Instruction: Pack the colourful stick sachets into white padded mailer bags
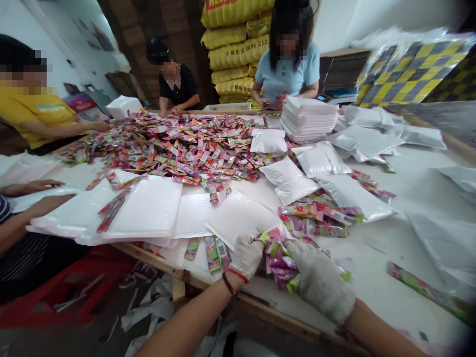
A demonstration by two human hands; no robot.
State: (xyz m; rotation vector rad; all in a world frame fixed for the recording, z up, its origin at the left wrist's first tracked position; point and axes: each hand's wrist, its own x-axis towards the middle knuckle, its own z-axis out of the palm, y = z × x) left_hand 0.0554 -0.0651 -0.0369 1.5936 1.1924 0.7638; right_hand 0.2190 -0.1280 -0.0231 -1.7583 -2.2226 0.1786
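Observation:
A bunch of small colourful stick sachets, mostly pink and purple with green ends, is held between my two gloved hands near the table's front edge. My left hand, in a white knit glove, has its fingers closed on the left side of the bunch. On the other side, my right hand in a greyish glove wraps round it. Just beyond my left hand lies a white padded envelope. More loose sachets lie past my right hand, and green ones sit left of my left wrist.
A large heap of sachets covers the table's middle. Filled silvery envelopes lie at right, near an envelope stack. Flat envelopes lie at left beside a co-worker's hands. Other people work across the table. A red stool stands below.

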